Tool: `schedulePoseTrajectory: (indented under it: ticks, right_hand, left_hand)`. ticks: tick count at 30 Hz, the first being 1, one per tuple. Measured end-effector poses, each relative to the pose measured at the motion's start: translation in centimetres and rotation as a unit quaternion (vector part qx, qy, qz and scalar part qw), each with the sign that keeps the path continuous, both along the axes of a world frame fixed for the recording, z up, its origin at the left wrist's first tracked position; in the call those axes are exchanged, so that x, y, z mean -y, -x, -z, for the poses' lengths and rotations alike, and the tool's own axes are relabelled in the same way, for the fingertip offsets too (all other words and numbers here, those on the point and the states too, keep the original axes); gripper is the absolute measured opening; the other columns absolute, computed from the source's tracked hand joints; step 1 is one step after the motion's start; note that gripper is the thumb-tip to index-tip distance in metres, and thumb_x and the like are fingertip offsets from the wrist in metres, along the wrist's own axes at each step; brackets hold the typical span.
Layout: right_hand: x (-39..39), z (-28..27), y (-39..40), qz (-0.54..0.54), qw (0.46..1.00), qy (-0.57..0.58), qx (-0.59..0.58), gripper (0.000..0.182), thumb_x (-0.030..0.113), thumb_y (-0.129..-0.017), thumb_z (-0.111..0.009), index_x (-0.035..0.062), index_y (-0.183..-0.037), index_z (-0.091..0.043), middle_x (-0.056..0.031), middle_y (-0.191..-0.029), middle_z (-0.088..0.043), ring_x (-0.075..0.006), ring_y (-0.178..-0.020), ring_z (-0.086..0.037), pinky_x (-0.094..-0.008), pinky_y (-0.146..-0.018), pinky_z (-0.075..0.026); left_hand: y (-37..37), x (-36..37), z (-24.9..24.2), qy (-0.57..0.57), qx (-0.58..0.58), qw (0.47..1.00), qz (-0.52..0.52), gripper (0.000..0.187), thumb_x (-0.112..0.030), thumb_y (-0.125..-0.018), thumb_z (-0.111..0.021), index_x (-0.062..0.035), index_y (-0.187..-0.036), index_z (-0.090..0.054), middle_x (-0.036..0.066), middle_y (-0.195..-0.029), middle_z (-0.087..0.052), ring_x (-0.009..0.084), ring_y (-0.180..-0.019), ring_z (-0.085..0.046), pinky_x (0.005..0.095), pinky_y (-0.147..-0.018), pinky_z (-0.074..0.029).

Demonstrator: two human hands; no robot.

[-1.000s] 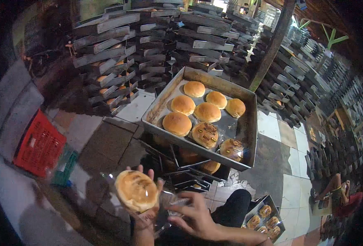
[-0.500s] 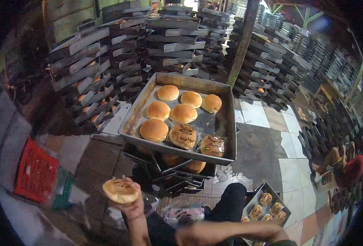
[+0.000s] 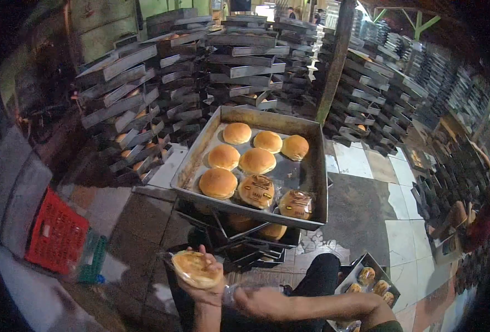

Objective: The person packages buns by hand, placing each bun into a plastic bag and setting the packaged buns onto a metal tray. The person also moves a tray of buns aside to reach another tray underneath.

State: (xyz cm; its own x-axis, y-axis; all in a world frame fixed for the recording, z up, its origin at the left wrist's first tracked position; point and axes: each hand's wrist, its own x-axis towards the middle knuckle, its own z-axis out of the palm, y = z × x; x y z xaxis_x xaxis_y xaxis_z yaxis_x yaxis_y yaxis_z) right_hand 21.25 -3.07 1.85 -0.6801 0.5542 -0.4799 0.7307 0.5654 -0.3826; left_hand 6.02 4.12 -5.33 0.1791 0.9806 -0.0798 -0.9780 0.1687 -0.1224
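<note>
My left hand [image 3: 206, 285] holds a flat, pale-topped bun [image 3: 196, 269] that looks wrapped in clear plastic, below the large tray. Beside it on the right is my right hand [image 3: 259, 301], fingers curled and blurred near clear plastic; what it grips is too unclear to name. The metal tray [image 3: 318, 166] carries several plain golden buns [image 3: 218, 183] and two in printed clear wrappers [image 3: 256, 191], [image 3: 296, 205] at its near edge. It rests on stacked trays with more buns. At the lower right, another tray [image 3: 386, 271] holds several wrapped buns [image 3: 367, 274].
Tall stacks of metal trays [image 3: 253, 72] stand behind, with a wooden post [image 3: 336, 63] between them. A red crate [image 3: 57, 232] and a green crate [image 3: 93, 257] are at the left. Another person [image 3: 455, 221] sits at the far right. Distant people show at the top.
The bun in my left hand has moved right and slightly down, and plastic now shows around it. My right hand has come into view beside it. The whole view has shifted slightly.
</note>
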Motion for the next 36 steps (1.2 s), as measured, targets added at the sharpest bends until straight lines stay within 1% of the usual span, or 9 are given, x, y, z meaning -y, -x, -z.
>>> schedulePoseTrajectory:
  ticks: [6, 8, 9, 16, 18, 20, 24, 29, 36]
  right_hand:
    - [1.6, -3.0, -2.9, 0.094, 0.971, 0.081, -0.206, 0.051, 0.033, -0.079, -0.059, -0.0012, -0.114, -0.044, -0.0241, -0.114, -0.048, -0.032, -0.107, -0.047, -0.0475, -0.091, -0.034]
    - [-1.9, -3.6, -3.4, 0.209, 0.836, -0.273, -0.428, 0.062, 0.033, -0.073, -0.067, 0.0004, -0.119, -0.041, -0.0193, -0.115, -0.049, -0.0278, -0.11, -0.046, -0.0417, -0.094, -0.035]
    - [-2.1, -2.3, -2.9, 0.208, 0.836, -0.274, -0.427, 0.062, 0.033, -0.073, -0.067, 0.0004, -0.119, -0.041, -0.0193, -0.115, -0.049, -0.0278, -0.11, -0.046, -0.0417, -0.094, -0.035]
    - [1.2, 9.9, 4.6, 0.565, 0.623, 0.229, -0.491, 0.042, 0.024, -0.081, -0.062, 0.0014, -0.113, -0.046, -0.0103, -0.092, -0.058, -0.0193, -0.086, -0.055, -0.0297, -0.078, -0.044]
    - [3.7, 17.8, 6.9, 0.605, 0.645, 0.157, -0.44, 0.032, 0.029, -0.083, -0.06, 0.0, -0.097, -0.054, -0.01, -0.081, -0.059, -0.0151, -0.081, -0.055, -0.0288, -0.072, -0.044]
    - [4.2, 12.5, 9.1, 0.554, 0.661, -0.203, -0.464, 0.028, 0.026, -0.087, -0.051, -0.0017, -0.086, -0.056, -0.0146, -0.068, -0.05, -0.0256, -0.061, -0.051, -0.0358, -0.056, -0.04]
    - [1.6, 13.1, 7.1, 0.576, 0.664, 0.308, -0.362, 0.034, 0.033, -0.081, -0.061, -0.0005, -0.081, -0.056, -0.0109, -0.072, -0.058, -0.0148, -0.074, -0.054, -0.0305, -0.065, -0.043]
    - [2.0, 5.4, 6.0, 0.368, 0.759, -0.188, -0.502, 0.008, 0.009, -0.081, -0.057, 0.0014, -0.081, -0.056, -0.0146, -0.074, -0.051, -0.0303, -0.067, -0.052, -0.0336, -0.059, -0.042]
    - [2.5, 1.3, 5.1, 0.384, 0.762, -0.12, -0.507, 0.009, 0.009, -0.08, -0.058, 0.0017, -0.078, -0.053, -0.0148, -0.07, -0.049, -0.0304, -0.065, -0.05, -0.035, -0.058, -0.041]
  left_hand:
    - [2.6, -0.4, -0.8, 0.085, 0.181, 0.97, -0.136, 0.05, -0.04, -0.076, -0.061, -0.014, -0.118, -0.049, 0.015, -0.118, -0.046, 0.0275, -0.108, -0.046, 0.0394, -0.087, -0.041]
    - [-2.1, 3.2, -2.7, -0.067, -0.371, 0.9, -0.218, 0.061, -0.046, -0.076, -0.057, -0.0101, -0.123, -0.04, 0.011, -0.122, -0.045, 0.03, -0.112, -0.042, 0.0429, -0.094, -0.034]
    - [-1.7, 4.5, -1.7, -0.007, -0.26, 0.965, -0.039, 0.064, -0.048, -0.077, -0.056, -0.0099, -0.125, -0.039, 0.011, -0.123, -0.044, 0.0292, -0.113, -0.041, 0.0426, -0.095, -0.033]
    - [6.7, 9.8, -2.0, 0.004, -0.709, 0.704, 0.044, 0.028, -0.025, -0.089, -0.049, -0.0054, -0.108, -0.055, 0.008, -0.103, -0.057, 0.021, -0.094, -0.055, 0.0342, -0.079, -0.046]
    - [7.7, 11.7, 2.5, 0.088, -0.664, 0.741, 0.04, 0.03, -0.028, -0.089, -0.049, -0.0037, -0.107, -0.055, 0.008, -0.102, -0.057, 0.0207, -0.092, -0.055, 0.0332, -0.078, -0.045]
    - [7.2, 12.7, 4.9, 0.332, -0.813, 0.479, 0.001, 0.033, -0.031, -0.089, -0.048, -0.0018, -0.101, -0.055, 0.007, -0.092, -0.058, 0.0184, -0.086, -0.056, 0.0301, -0.072, -0.044]
    - [8.7, 11.4, 4.9, 0.01, -0.852, 0.519, 0.062, 0.038, -0.037, -0.089, -0.045, -0.0024, -0.101, -0.055, 0.009, -0.083, -0.058, 0.0115, -0.059, -0.049, 0.0277, -0.056, -0.042]
    - [8.5, 12.2, 2.0, -0.159, -0.781, 0.572, -0.196, 0.012, -0.013, -0.086, -0.054, -0.0033, -0.092, -0.057, 0.007, -0.075, -0.056, 0.009, -0.05, -0.038, 0.0252, -0.049, -0.037]
    - [9.1, 12.6, 0.2, -0.158, -0.86, 0.474, -0.104, 0.018, -0.023, -0.086, -0.055, -0.0055, -0.09, -0.058, 0.004, -0.074, -0.055, 0.0134, -0.057, -0.047, 0.029, -0.055, -0.041]
